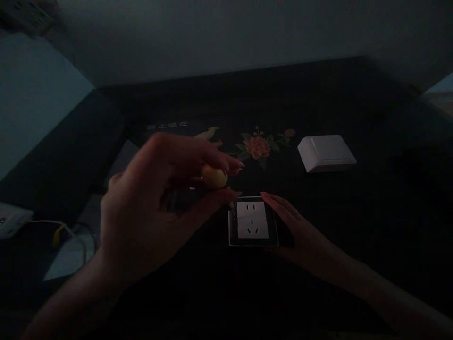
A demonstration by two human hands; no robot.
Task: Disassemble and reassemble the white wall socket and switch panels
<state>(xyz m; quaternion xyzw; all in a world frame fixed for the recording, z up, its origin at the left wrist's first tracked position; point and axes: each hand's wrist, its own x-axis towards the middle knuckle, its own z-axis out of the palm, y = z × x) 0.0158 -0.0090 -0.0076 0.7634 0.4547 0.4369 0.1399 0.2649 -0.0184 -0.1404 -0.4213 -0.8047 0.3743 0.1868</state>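
The scene is dim. My left hand is raised above the dark table, its fingers pinched round the yellow handle of a screwdriver. The tool points down to the upper left corner of a white wall socket in a dark frame, which lies flat on the table. My right hand rests on the table against the socket's right edge, fingers stretched flat along it.
A white switch cover plate lies at the back right. The dark tablecloth has a flower print behind the socket. At the left, off the table, are a white device and cables.
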